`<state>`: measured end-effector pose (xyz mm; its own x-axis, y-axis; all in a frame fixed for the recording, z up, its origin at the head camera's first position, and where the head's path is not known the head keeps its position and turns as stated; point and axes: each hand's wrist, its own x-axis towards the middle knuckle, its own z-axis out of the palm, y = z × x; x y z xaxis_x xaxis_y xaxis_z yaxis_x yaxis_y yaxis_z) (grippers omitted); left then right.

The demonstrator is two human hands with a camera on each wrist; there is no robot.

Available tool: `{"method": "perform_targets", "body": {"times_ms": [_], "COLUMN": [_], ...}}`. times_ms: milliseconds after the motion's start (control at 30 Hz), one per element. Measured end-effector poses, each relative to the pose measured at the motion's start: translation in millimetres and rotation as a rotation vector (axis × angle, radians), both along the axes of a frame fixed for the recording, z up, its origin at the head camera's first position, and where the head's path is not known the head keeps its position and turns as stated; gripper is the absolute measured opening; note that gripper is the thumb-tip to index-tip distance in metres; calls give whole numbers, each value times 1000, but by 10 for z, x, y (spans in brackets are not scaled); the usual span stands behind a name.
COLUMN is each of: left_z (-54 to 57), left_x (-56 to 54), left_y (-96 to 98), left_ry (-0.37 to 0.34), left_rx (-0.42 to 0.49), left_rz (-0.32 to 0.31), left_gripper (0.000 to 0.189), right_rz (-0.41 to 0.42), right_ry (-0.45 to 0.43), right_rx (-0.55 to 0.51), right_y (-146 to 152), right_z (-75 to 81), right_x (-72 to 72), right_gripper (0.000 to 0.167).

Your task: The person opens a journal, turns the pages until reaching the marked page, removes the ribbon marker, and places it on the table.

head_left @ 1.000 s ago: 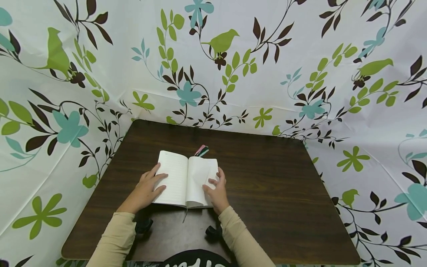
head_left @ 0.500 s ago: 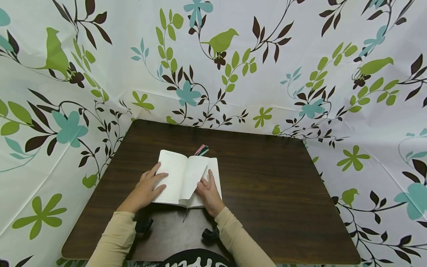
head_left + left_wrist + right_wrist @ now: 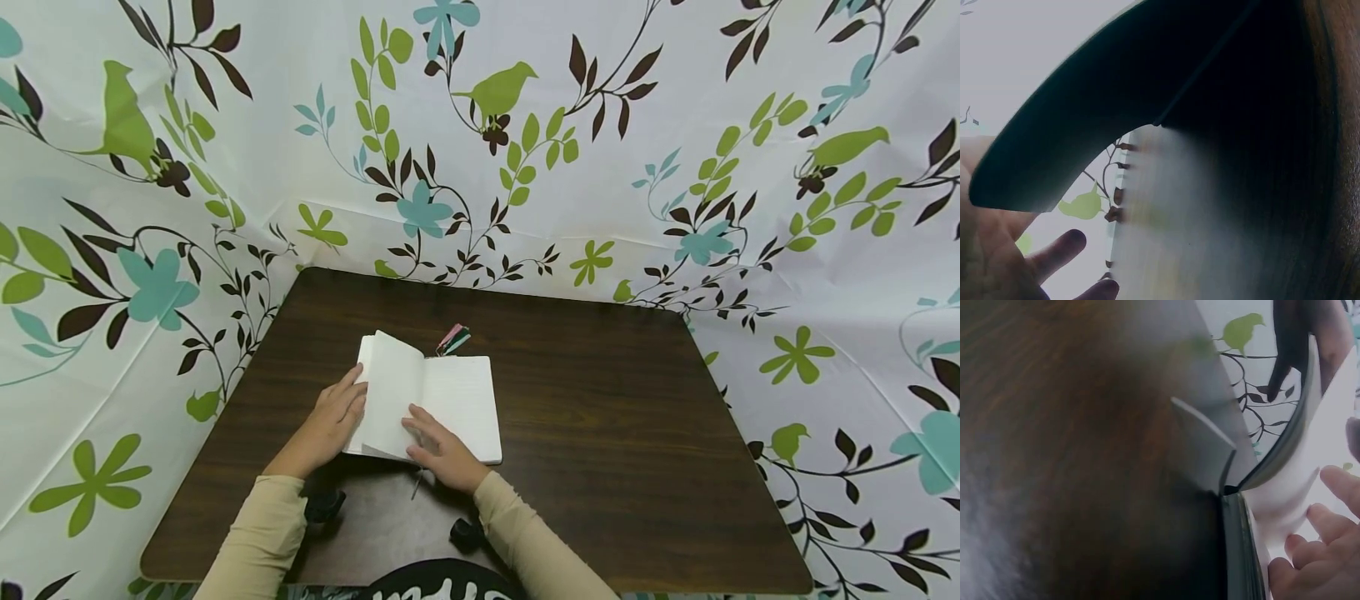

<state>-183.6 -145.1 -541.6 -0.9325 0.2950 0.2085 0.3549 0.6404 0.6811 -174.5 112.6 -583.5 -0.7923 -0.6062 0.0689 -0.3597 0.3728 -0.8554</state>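
An open notebook [image 3: 461, 400] with white lined pages lies on the dark wooden table in the head view. My left hand [image 3: 330, 421] rests along its left edge, fingers extended. The left wrist view has the dark underside of the notebook cover [image 3: 1116, 81], with left fingers [image 3: 1060, 253] beyond it. Over the left half stands a slightly lifted page [image 3: 393, 392]. My right hand [image 3: 442, 450] touches this page near the spine with extended fingers. In the right wrist view the right fingers [image 3: 1329, 525] lie against the curved page. A thin ribbon [image 3: 1200, 419] sticks out at the spine.
Pink, dark and teal strips [image 3: 453, 339] lie just behind the notebook. Black devices sit under both wrists, one at the left [image 3: 324, 506] and one at the right [image 3: 467, 533]. A patterned cloth [image 3: 600, 167] hangs around the table [image 3: 637, 450].
My right hand has moved left from the right page to the spine, turning a page over to the left half. The left hand has stayed at the left edge, its fingertips drawn back slightly.
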Motion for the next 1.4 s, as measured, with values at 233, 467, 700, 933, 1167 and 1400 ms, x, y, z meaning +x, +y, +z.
{"method": "perform_targets", "body": {"times_ms": [233, 467, 700, 933, 1167, 1400], "left_z": [-41, -67, -76, -70, -77, -89], "left_x": [-22, -13, -22, -14, -14, -14], "left_y": [5, 18, 24, 21, 19, 14], "left_ry": [-35, 11, 16, -18, 1, 15], "left_rx": [46, -124, -157, -148, -143, -146], "left_rz": [16, 37, 31, 26, 21, 25], "left_gripper": [57, 47, 48, 47, 46, 45], "right_rz": [47, 41, -82, -216, -363, -433], "right_ry": [157, 188, 211, 256, 231, 152], "right_rx": [132, 182, 251, 423, 508, 545], "right_y": [-23, -11, 50, 191, 329, 398], "right_z": [-20, -17, -66, -130, -118, -93], "right_x": [26, 21, -50, -141, -184, -201], "right_gripper": [51, 51, 52, 53, 71, 94]}}
